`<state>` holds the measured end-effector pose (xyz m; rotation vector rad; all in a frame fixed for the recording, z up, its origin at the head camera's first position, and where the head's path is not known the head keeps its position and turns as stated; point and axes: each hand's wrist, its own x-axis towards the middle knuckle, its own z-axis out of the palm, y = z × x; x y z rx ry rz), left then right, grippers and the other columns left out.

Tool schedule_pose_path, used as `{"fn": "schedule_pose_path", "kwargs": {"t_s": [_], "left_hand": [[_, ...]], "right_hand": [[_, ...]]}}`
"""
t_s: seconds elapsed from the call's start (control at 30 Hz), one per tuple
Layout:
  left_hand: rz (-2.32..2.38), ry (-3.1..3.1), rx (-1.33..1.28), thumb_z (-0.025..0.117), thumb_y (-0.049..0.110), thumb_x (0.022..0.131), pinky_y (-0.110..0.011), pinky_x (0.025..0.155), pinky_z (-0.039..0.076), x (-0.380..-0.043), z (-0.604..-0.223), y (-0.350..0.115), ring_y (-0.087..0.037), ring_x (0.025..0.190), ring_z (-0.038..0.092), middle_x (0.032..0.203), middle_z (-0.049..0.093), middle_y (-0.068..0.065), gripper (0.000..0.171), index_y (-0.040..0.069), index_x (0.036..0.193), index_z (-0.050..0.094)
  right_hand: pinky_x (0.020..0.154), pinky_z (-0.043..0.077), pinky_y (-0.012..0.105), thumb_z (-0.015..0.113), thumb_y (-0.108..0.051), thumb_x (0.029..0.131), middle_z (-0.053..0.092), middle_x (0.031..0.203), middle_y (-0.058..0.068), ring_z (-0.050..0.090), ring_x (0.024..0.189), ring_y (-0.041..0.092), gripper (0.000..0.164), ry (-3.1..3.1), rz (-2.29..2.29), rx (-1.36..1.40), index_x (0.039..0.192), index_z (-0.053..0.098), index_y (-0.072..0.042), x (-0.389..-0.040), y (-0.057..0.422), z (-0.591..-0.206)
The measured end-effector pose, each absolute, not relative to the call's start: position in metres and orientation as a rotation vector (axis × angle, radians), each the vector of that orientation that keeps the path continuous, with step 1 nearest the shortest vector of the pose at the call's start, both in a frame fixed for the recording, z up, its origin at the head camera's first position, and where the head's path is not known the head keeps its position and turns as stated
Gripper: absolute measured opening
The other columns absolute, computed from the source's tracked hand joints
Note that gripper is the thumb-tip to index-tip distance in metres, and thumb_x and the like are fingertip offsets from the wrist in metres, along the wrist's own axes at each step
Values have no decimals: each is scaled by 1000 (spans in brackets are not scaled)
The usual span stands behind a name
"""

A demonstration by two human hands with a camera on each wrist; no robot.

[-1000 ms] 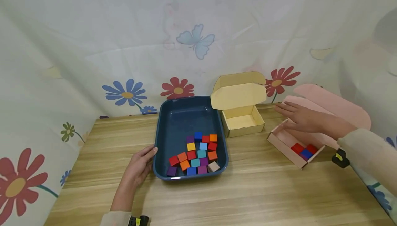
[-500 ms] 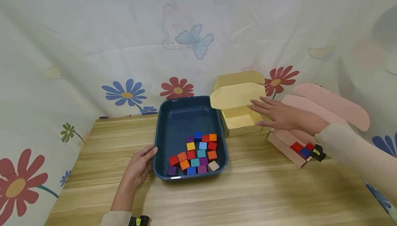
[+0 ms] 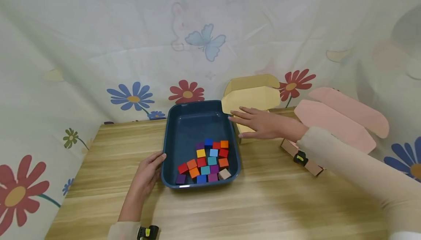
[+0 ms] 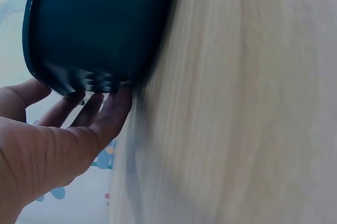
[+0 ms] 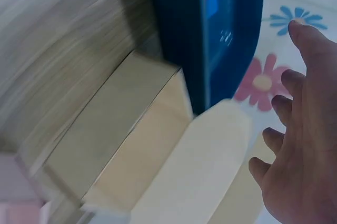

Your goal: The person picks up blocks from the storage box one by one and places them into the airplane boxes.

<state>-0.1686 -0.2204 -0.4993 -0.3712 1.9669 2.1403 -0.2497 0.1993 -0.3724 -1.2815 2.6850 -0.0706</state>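
A dark blue tray [image 3: 194,126] lies on the table with several coloured cubes [image 3: 212,161] in its near half. At its left side my left hand [image 3: 148,174] holds the wall, thumb at the rim and the other fingertips against the outside, as the left wrist view [image 4: 68,140] shows from close by. My right hand [image 3: 264,123] is spread, holding nothing, over the yellow cardboard box [image 3: 251,99] and partly hiding it. Fingertips of that hand overlap the tray's right rim in the head view. The right wrist view shows the box's inside, with nothing seen in it.
To the right, a pink cardboard box [image 3: 335,121] stands with its lid raised; the right sleeve covers most of its inside. A flower-printed cloth [image 3: 131,49] hangs behind the wooden table [image 3: 263,207].
My right hand has moved left from above the pink box, across the yellow box, toward the tray. The left hand stays at the tray's side, and the cubes lie as before.
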Motion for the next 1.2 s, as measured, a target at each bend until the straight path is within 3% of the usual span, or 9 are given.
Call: {"fn": "schedule_pose_path", "kwargs": {"t_s": [0.33, 0.6, 0.83, 1.2], "left_hand": [[2039, 2109, -345, 56, 18, 105, -29, 91, 56, -175, -491, -219, -24, 121, 55, 147, 46, -21, 50, -1, 149, 44], [1949, 2278, -277, 59, 14, 102, -21, 76, 54, -180, -492, -223, -15, 99, 54, 121, 58, -14, 45, -6, 141, 51], [1930, 2318, -187, 58, 15, 103, -19, 83, 53, -183, -491, -219, -23, 115, 56, 144, 50, -25, 49, -5, 147, 45], [1977, 2220, -190, 55, 12, 105, -28, 85, 58, -182, -488, -221, -23, 111, 62, 146, 47, -29, 50, -8, 149, 41]], "right_hand": [[125, 12, 50, 43, -58, 104, 12, 170, 3, 5, 156, 33, 73, 2537, 116, -1336, 164, 18, -25, -260, 127, -374], [121, 29, 47, 61, -38, 102, 20, 169, 1, 15, 155, 26, 69, 2380, 205, -1352, 162, 29, -24, -277, 77, -390], [115, 39, 40, 67, -25, 100, 36, 162, 0, 33, 149, 22, 61, 2309, 271, -1370, 156, 42, -24, -285, 45, -398], [103, 51, 37, 72, -9, 95, 54, 147, -4, 48, 132, 19, 54, 2253, 300, -1422, 143, 59, -32, -294, 13, -419]]}}
